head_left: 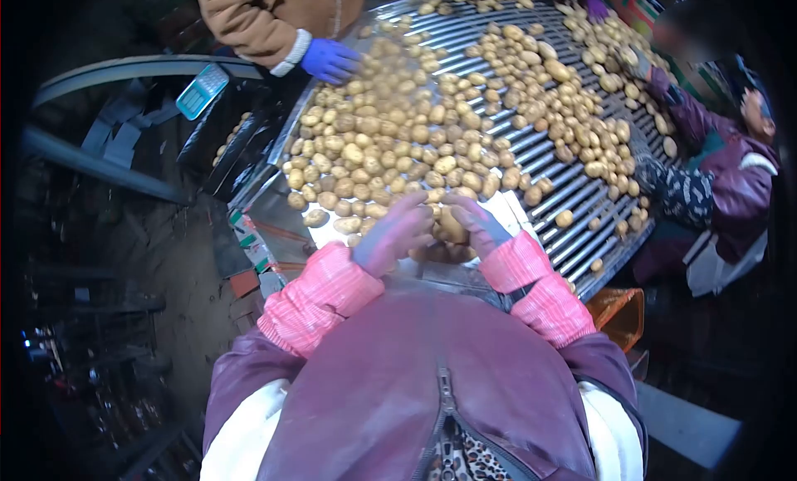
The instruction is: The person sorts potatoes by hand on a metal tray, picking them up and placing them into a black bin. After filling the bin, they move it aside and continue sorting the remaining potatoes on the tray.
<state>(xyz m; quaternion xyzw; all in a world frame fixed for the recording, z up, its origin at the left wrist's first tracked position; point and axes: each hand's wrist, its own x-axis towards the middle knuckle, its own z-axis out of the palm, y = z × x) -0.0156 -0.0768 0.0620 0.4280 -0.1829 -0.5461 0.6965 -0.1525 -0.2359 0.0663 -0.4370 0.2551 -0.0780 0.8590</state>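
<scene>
My left hand (400,232), in a purplish glove, reaches over the near edge of a heap of potatoes (353,153), slightly blurred. My right hand (480,224), gloved alike, curves in from the other side. Both have their fingers stretched forward and a little bent, the tips close together. Between the palms lie several potatoes, one larger potato (452,225) close beside my right hand. Neither hand is visibly closed round a single potato. The undersides of the fingers are hidden.
A metal roller table (560,236) slopes away to the right with more potatoes. At the upper left, a co-worker's purple-gloved hand (330,62) rests by the heap. Another person (706,157) works on the right. An orange crate (618,315) stands below my right arm.
</scene>
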